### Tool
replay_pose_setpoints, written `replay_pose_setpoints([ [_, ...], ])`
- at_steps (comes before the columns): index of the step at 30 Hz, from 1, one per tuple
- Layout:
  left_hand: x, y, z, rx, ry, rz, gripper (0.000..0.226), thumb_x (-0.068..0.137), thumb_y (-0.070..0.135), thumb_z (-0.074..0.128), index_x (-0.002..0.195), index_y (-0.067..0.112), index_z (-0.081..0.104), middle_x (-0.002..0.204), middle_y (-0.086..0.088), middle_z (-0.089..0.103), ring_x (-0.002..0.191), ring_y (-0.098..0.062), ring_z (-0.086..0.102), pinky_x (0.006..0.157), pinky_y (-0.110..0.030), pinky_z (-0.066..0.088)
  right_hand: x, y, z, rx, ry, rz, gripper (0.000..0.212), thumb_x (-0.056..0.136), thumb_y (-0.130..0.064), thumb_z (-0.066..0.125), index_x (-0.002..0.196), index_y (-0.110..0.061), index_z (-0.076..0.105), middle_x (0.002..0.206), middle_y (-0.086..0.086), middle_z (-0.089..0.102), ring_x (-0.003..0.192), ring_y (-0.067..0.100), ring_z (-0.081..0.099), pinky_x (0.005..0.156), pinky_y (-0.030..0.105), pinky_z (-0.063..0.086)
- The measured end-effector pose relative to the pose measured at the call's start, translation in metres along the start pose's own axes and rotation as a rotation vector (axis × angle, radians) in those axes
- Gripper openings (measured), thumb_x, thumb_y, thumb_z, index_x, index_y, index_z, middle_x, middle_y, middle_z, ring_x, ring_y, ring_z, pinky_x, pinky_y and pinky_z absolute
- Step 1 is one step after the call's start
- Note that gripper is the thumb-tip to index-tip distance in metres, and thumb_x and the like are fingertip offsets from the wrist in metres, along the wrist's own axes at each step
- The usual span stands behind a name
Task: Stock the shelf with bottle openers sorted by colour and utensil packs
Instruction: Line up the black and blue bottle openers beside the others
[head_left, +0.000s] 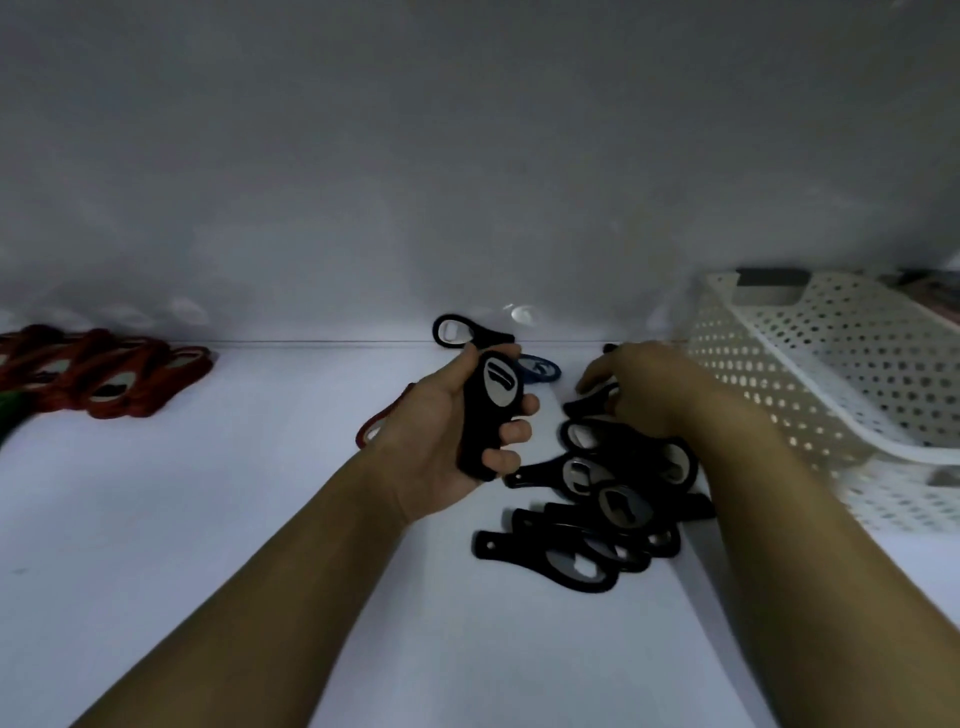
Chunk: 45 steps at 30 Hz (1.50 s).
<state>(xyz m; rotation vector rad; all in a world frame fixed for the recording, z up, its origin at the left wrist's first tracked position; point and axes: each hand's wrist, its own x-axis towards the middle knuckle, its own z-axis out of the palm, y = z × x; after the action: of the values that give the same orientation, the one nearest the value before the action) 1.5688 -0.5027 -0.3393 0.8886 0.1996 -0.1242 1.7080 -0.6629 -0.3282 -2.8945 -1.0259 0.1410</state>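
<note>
left hand (452, 431) clenched round black opener (488, 415) over shelf (208, 493) | right hand (654, 395) reaches onto black pile (597, 514), grip cannot be told | blue opener (540, 369) just beyond | red pile (114, 379) far left | basket (831, 364) right, beside black pile

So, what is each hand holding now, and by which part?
The left hand grips a black opener round its handle, metal head up. The right hand rests on the black pile; whether it grips one cannot be told.
</note>
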Motion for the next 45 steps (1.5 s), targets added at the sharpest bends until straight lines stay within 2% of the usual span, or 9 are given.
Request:
replay_pose_setpoints([
  [4,0.002,-0.004,-0.002,0.032,0.004,-0.031,0.042,0.100,0.050,0.033,0.100,0.019,0.062,0.082,-0.010,0.056,0.050,-0.012,0.042,0.035,-0.017,0.029,0.003,-0.004,0.003,0.034,0.079,-0.071,0.030,0.090,-0.021,0.064,0.117,-0.032,0.067,0.120,-0.004,0.064,0.107,0.018,0.058,0.083,0.025,0.043],
  [12,0.004,-0.002,-0.004,-0.011,0.067,0.023,0.043,0.100,0.050,0.034,0.111,0.019,0.062,0.076,-0.008,0.055,0.049,-0.011,0.039,0.035,-0.017,0.029,0.006,-0.018,0.005,-0.049,0.128,-0.193,0.028,0.089,-0.025,0.065,0.117,-0.028,0.065,0.111,0.002,0.053,0.105,0.024,0.053,0.082,0.028,0.036],
  [19,0.004,0.003,-0.003,-0.166,0.130,0.041,0.053,0.100,0.055,0.030,0.105,0.013,0.061,0.073,-0.007,0.057,0.051,-0.014,0.049,0.041,-0.019,0.040,-0.015,-0.039,-0.011,0.451,0.858,-0.466,0.010,0.076,-0.006,0.078,0.084,-0.009,0.073,0.083,-0.003,0.056,0.064,-0.001,0.050,0.062,0.015,0.043],
  [25,0.001,0.006,-0.002,-0.279,0.189,0.100,0.054,0.102,0.050,0.028,0.093,0.010,0.063,0.072,-0.005,0.069,0.063,-0.016,0.067,0.070,-0.024,0.050,-0.028,-0.078,0.003,0.401,0.552,-0.677,0.014,0.077,-0.015,0.067,0.089,-0.016,0.075,0.089,-0.002,0.066,0.084,0.021,0.067,0.065,0.043,0.056],
  [31,0.001,0.009,-0.005,-0.354,0.169,0.032,0.061,0.097,0.056,0.036,0.121,0.004,0.057,0.097,-0.010,0.069,0.073,-0.019,0.070,0.052,-0.018,0.052,-0.032,-0.065,-0.012,0.402,0.517,-0.536,0.022,0.079,-0.040,0.070,0.093,-0.024,0.075,0.090,-0.010,0.064,0.088,0.009,0.059,0.077,0.029,0.050],
  [34,0.001,0.008,-0.006,-0.260,0.156,0.058,0.035,0.091,0.043,0.054,0.104,0.011,0.056,0.090,-0.010,0.069,0.060,-0.011,0.064,0.040,-0.012,0.042,-0.032,-0.052,-0.024,0.439,0.510,-0.398,0.015,0.082,-0.041,0.072,0.085,-0.026,0.071,0.084,-0.013,0.062,0.078,0.003,0.057,0.067,0.017,0.043],
  [37,0.000,0.006,-0.002,-0.184,0.130,0.073,0.022,0.089,0.034,0.057,0.102,0.015,0.058,0.106,-0.016,0.068,0.055,-0.009,0.060,0.036,-0.010,0.037,-0.028,-0.033,-0.026,0.193,0.189,-0.275,0.021,0.080,-0.039,0.074,0.099,-0.032,0.067,0.094,-0.015,0.062,0.079,0.000,0.054,0.068,0.019,0.043],
  [40,-0.001,0.004,0.000,-0.123,0.113,0.066,0.024,0.093,0.037,0.053,0.100,0.015,0.058,0.097,-0.012,0.069,0.046,-0.006,0.052,0.032,-0.010,0.032,-0.027,-0.020,-0.022,0.077,-0.111,-0.177,0.042,0.078,-0.038,0.076,0.118,-0.034,0.063,0.108,-0.017,0.062,0.086,0.001,0.056,0.077,0.021,0.046],
  [45,0.000,0.001,-0.003,-0.021,0.046,0.081,0.041,0.084,0.052,0.049,0.103,0.018,0.060,0.082,-0.006,0.065,0.038,-0.003,0.040,0.030,-0.011,0.030,-0.022,-0.018,-0.015,0.045,-0.191,-0.160,0.048,0.080,-0.030,0.077,0.125,-0.032,0.059,0.119,-0.011,0.061,0.088,0.005,0.051,0.061,0.009,0.033],
])
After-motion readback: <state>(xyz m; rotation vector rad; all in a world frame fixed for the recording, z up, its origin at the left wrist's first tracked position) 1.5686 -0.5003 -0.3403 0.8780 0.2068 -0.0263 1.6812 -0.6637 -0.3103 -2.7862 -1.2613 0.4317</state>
